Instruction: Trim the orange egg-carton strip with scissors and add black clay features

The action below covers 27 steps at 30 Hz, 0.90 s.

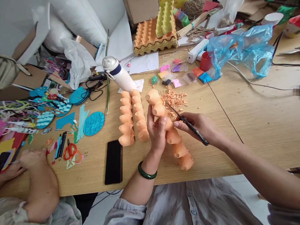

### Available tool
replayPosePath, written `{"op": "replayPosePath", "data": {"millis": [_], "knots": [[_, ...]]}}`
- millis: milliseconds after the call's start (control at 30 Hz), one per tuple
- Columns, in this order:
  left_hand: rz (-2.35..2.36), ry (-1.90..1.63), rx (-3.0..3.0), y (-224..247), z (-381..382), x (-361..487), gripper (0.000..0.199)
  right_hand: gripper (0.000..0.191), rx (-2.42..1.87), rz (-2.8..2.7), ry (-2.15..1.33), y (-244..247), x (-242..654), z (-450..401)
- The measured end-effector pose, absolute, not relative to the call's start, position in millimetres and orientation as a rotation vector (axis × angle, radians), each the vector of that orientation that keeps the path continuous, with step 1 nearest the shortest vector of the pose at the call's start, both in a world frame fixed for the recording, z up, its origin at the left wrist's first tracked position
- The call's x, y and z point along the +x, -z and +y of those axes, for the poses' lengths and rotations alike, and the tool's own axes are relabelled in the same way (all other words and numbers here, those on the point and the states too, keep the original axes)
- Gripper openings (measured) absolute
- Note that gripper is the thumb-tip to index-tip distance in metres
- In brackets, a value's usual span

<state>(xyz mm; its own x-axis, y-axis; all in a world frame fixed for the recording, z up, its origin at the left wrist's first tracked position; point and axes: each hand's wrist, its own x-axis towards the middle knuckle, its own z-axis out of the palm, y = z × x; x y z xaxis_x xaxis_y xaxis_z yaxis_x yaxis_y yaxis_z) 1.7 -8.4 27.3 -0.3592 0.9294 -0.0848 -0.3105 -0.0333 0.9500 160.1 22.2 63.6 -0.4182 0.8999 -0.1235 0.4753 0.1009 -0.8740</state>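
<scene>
The left hand [156, 131] curls around a long orange egg carton strip [172, 130] that points up and left across the worktop [92, 169]. The right hand [201, 126] pinches black scissors [189, 125] at it. Two orange strips [132, 118] lie just beside.

Downward head view, seemingly near right hand [199, 126]

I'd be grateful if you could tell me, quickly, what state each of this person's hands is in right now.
Left hand: closed, holding an orange egg carton strip.
Right hand: closed, holding scissors.
</scene>
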Motion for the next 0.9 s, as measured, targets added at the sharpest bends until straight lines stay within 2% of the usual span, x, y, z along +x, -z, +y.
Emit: {"op": "replayPosePath", "data": {"millis": [300, 567, 733, 900], "knots": [[1.161, -1.712, 0.774, -18.0, -0.5, -2.7, 0.041, 0.056, -1.512, -2.218, -0.999, -67.3, 149.4, 23.3], [1.062, -1.793, 0.777, -9.6, 1.3, -0.1, 0.047, 0.052, -1.663, -2.495, -0.778, -90.1, 136.8, 27.3], [1.025, -1.778, 0.772, -11.3, -3.3, 2.5, 0.045, 0.049, -1.648, -2.608, -0.631, -99.6, 134.8, 22.4], [1.063, -1.772, 0.783, -8.4, -5.3, 4.0, 0.051, 0.048, -1.65, -2.677, -0.578, -107.5, 134.3, 19.5]]}}
